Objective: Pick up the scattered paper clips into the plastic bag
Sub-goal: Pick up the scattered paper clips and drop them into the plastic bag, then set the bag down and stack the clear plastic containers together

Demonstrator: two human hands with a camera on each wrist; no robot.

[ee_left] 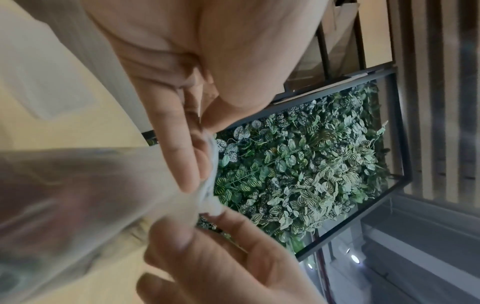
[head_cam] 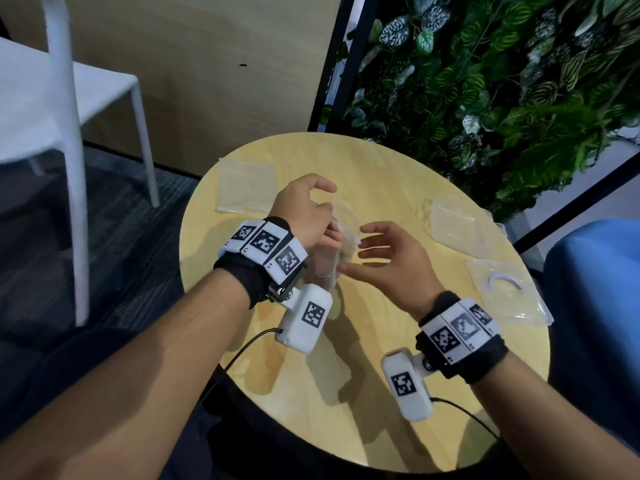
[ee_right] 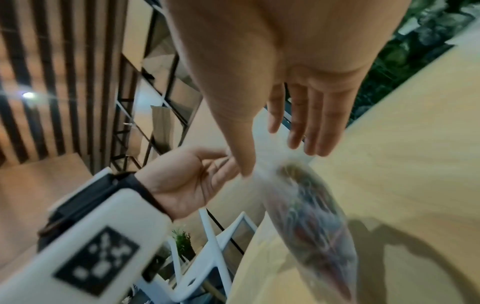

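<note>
Both hands are raised over the round table [head_cam: 346, 393]. The left hand [head_cam: 304, 209] pinches the top of the plastic bag [ee_right: 311, 216] between thumb and fingers; the bag hangs below it, off the tabletop. Through the film, the right wrist view shows a blurred mass of coloured paper clips [ee_right: 309, 222] settled in the lower part. No loose clips can be made out on the wood in the head view (small ones could be missed at this sharpness).

The right hand [head_cam: 384, 258] is spread, fingers straight, gripping nothing, its thumb tip at or near the bag's mouth; whether it actually touches the film cannot be told from the blur.

Judged stage: late, with the clips in and the mouth being closed or checked.

To do this well: keep the pinch high and the bag upright so the weight stays at the bottom; bring the right thumb and forefinger onto the mouth beside the left pinch, then run along the opening without tipping it.

Also on the table: a flat bag [head_cam: 246, 185] far left, two more clear packets [head_cam: 457, 223] at right.
</note>
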